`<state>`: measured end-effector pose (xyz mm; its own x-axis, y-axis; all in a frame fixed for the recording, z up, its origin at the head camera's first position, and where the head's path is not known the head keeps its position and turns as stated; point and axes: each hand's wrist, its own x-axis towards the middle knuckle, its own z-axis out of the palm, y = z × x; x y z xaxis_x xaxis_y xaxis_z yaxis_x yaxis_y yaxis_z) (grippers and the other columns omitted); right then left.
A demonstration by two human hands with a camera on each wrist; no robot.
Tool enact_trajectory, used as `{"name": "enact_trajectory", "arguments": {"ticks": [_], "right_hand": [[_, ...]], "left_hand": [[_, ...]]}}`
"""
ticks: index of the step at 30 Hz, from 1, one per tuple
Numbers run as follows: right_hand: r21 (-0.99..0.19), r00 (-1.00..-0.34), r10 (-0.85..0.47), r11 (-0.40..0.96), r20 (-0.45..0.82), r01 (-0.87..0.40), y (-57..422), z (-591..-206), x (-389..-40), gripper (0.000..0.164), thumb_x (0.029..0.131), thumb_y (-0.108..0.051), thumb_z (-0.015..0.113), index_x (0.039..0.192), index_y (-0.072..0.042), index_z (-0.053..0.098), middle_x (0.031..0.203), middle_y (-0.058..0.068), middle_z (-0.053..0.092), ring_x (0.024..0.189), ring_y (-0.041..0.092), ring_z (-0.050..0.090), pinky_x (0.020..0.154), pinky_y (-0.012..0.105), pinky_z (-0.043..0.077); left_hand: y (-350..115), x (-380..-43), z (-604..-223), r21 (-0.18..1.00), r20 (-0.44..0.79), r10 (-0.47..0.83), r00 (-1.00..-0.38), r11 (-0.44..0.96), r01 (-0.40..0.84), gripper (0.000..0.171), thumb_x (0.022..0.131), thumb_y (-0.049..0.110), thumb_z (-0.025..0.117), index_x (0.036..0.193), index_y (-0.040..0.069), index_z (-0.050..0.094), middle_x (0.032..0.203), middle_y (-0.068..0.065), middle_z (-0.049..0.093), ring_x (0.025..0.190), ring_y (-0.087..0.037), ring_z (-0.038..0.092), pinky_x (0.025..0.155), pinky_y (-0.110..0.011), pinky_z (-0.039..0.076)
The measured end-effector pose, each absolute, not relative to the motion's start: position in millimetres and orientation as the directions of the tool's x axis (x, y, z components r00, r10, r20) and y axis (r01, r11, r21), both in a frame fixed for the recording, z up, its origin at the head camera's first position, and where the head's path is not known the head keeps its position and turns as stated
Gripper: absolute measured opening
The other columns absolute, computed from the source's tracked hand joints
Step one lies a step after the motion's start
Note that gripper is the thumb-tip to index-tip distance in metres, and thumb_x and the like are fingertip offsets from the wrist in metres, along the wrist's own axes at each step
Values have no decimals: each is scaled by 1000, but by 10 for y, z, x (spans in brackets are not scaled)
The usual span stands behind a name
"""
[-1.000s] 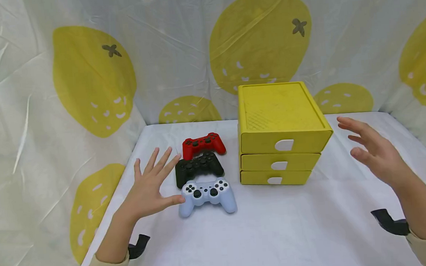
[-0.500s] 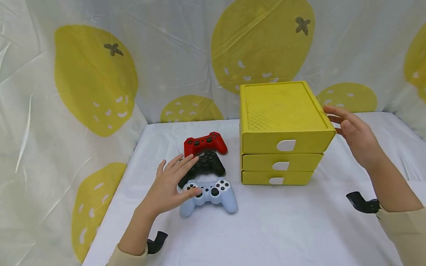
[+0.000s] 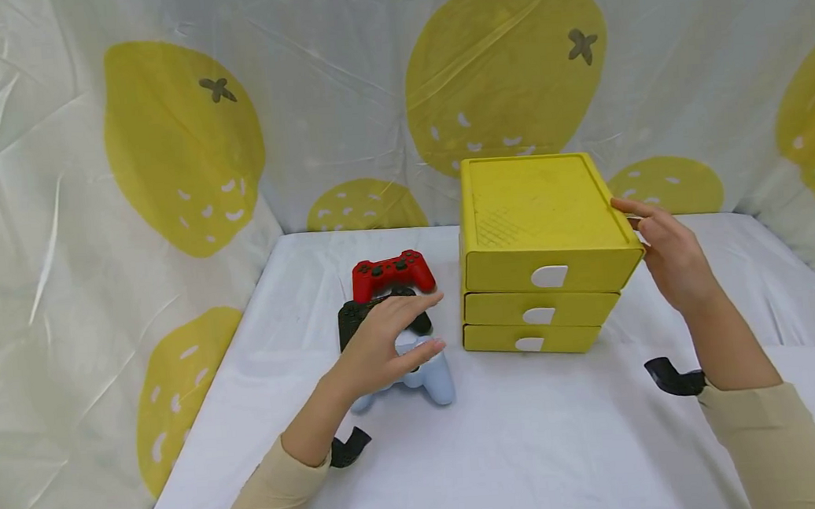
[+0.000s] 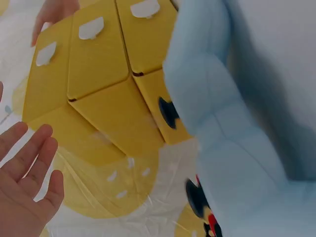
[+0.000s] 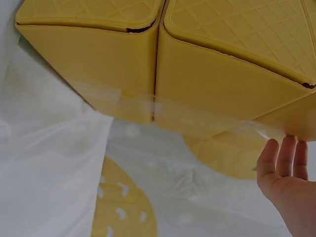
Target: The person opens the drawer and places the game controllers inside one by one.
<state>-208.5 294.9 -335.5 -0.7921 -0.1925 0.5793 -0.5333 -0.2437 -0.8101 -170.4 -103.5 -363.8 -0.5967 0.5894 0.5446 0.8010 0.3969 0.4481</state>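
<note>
A yellow three-drawer box (image 3: 546, 205) with white pull tabs stands at the back right of the middle. My right hand (image 3: 679, 263) is at its right side, fingertips at the upper edge; the right wrist view shows these fingers (image 5: 286, 155) extended against the side wall. My left hand (image 3: 382, 347), fingers spread and holding nothing, hovers over the game controllers, left of the box. It partly hides a light blue controller (image 3: 436, 380) and a black controller (image 3: 350, 318). Behind them lies a red controller (image 3: 396, 273). The light blue controller (image 4: 212, 98) looms large in the left wrist view.
A white cloth covers the table (image 3: 534, 435). Lemon-print sheeting (image 3: 339, 94) hangs behind it and along the left and right sides. The box stands near the back sheet, to the right of the row of controllers.
My left hand has moved right across the controllers towards the box. My right hand has moved left from beside the box to its right side. Box and controllers stay put.
</note>
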Motion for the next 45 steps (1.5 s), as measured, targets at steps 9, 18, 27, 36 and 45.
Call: {"name": "enact_trajectory", "arguments": {"ticks": [9,18,27,36,45], "right_hand": [[-821,-811,-194,-292,553,-490,2961,-3374,-2089,39,102,1,34,137,2,51,129,9,54,108,16,59,95,22,44],[-844,-843,-157,-266,515,-466,2931,-3375,-2072,40,100,1,36,136,-1,52,126,9,52,105,16,58,92,22,45],[-853,-853,-157,-263,498,-450,2918,-3373,-2080,39,99,-1,36,135,-3,52,127,10,49,105,16,57,91,22,46],[-865,-867,-148,-256,476,-431,2897,-3367,-2092,39,99,-3,37,136,-5,51,130,12,45,108,18,54,92,22,46],[-859,-872,-136,-297,470,-417,2884,-3380,-2087,39,100,-3,37,135,-6,52,128,12,42,105,16,55,93,22,45]], "left_hand": [[-512,-1795,-3483,432,639,590,-493,255,865,47,89,14,69,132,0,56,124,-10,63,114,-17,56,99,-25,41],[-116,-1833,-3411,472,661,531,-530,253,844,40,91,10,67,129,-1,57,116,-11,66,106,-19,61,95,-19,43],[109,-1880,-3418,546,643,490,-588,245,801,29,91,3,67,119,-3,63,109,-12,69,97,-20,67,88,-15,46],[217,-1913,-3410,567,642,447,-623,270,778,16,90,1,67,105,-3,68,97,-10,71,88,-17,68,81,-11,47],[315,-1933,-3448,572,666,369,-648,305,761,9,89,4,70,96,0,72,87,-8,73,76,-13,68,71,-8,47]]}}
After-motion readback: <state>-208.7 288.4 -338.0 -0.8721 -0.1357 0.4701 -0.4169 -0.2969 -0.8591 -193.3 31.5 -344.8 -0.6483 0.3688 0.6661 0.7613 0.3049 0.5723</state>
